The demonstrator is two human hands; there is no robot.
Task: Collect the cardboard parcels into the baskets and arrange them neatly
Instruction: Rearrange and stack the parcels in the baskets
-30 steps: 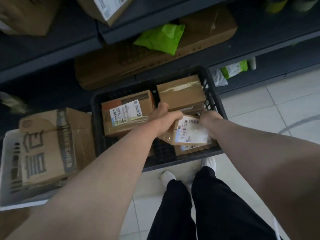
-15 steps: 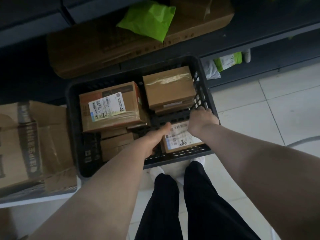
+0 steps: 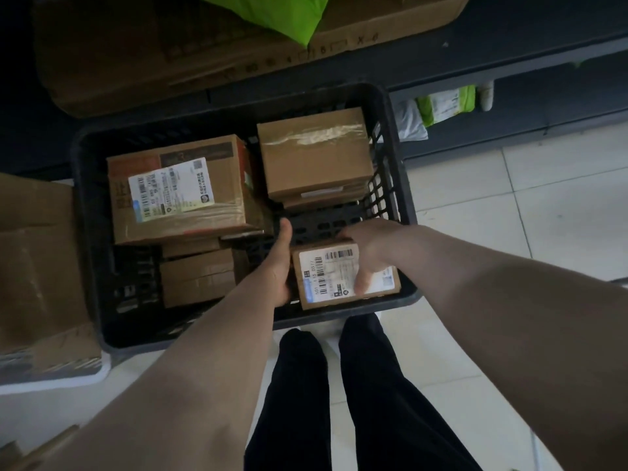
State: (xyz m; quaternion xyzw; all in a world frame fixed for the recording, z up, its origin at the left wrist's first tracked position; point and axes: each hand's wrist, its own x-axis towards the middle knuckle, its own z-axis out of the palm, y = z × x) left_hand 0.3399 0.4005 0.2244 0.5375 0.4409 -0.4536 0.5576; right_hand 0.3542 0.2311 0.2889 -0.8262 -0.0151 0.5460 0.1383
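Parcel in hand: small brown cardboard parcel with a white barcode label (image 3: 343,275), sitting in the near right corner of the black slatted plastic basket (image 3: 390,137), label up.
Right hand: right hand (image 3: 372,248) is draped over the parcel's far right part, thumb pressed on the label and fingers curled over the far edge. It's clamped on the box.
Left hand: left hand (image 3: 277,266) lies flat against the parcel's left side, thumb pointing away, bracing it. So the hands are apart, one on each side of the same box.
Step, as I read it: seating this parcel square into the corner.
How to do it well: keep the left palm as a fence, push with the right until the box meets the near wall and right wall, and keep the label facing up.
Neighbours: stack of plain brown flat boxes (image 3: 198,278) sits to the left of the left hand; a gap of bare basket floor lies beyond the parcel.
Further out: large brown box with a white shipping label (image 3: 180,192) at the far left, taped plain brown box (image 3: 316,154) at the far right atop others.
Watch for: a crooked set wastes the open floor between parcel and taped box.
Outside the basket: bright green plastic mailer (image 3: 272,11) rests on long flat cardboard on the dark shelf.
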